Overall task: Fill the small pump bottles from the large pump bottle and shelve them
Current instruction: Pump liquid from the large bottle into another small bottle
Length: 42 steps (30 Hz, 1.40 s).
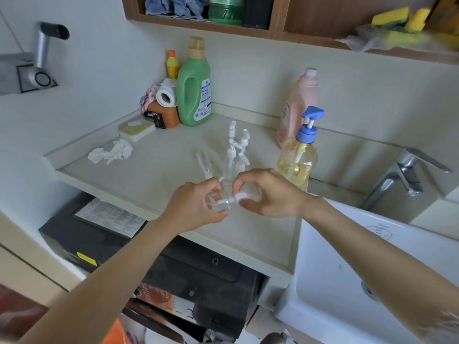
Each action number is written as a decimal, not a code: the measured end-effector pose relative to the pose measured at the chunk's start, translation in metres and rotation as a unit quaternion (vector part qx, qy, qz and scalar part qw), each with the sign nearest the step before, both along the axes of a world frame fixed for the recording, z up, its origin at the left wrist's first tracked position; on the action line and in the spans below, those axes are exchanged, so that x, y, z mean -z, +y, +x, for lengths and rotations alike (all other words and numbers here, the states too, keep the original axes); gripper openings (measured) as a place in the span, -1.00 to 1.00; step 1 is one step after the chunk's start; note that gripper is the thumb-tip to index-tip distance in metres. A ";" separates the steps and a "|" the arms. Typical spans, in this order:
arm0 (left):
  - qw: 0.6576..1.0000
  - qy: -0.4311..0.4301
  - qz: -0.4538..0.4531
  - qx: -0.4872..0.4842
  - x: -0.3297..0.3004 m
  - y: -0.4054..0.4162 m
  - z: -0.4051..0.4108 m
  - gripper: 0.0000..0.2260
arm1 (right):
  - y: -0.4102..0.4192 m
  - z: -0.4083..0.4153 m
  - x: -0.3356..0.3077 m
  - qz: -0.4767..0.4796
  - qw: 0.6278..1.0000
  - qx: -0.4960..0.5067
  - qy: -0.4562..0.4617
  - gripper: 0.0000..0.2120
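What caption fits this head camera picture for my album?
Both hands, left hand and right hand, work a small pump bottle beside the large pump bottle.

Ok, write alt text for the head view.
Over a counter, the left hand holds a small clear bottle while the right hand grips its white pump top. More small pump bottles and a large pump bottle stand behind.

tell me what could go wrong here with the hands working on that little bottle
The left hand grips a small clear bottle tilted sideways while the right hand pinches its white pump top; a slip could drop either. The standing small pump bottles sit just behind and might be knocked over.
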<state>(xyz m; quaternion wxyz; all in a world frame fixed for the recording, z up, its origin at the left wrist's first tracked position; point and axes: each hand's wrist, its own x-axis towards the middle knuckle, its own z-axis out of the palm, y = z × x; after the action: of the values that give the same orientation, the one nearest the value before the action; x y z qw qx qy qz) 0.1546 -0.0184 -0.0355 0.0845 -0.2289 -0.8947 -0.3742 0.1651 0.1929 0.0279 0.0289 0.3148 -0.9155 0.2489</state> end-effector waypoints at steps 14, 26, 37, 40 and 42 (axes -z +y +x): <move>1.000 -0.015 -0.022 -0.010 -0.001 0.006 -0.001 -0.67 | 0.005 -0.004 0.009 0.077 0.996 0.030 -0.020 -0.69; 0.989 -0.068 -0.002 -0.132 0.016 -0.026 -0.030 -0.70 | 0.057 0.002 0.043 0.086 0.981 0.160 -0.073 -0.72; 0.956 -0.086 0.279 0.024 -0.032 0.038 -0.035 -0.83 | 0.043 -0.001 0.035 -0.042 0.962 0.182 0.198 -0.86; 0.951 -0.082 0.289 0.069 -0.057 0.072 -0.041 -0.89 | 0.056 -0.006 -0.032 -0.165 0.876 0.180 0.415 -0.86; 0.951 -0.088 0.285 0.088 -0.068 0.092 -0.044 -0.87 | 0.072 -0.021 -0.063 -0.179 0.856 0.207 0.438 -0.81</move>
<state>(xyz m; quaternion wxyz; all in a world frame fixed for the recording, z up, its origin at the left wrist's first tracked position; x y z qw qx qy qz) 0.1103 0.0738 0.0324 0.0335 -0.2393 -0.7312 -0.6379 0.1442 0.2651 0.0913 0.5335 0.1844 -0.7920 0.2328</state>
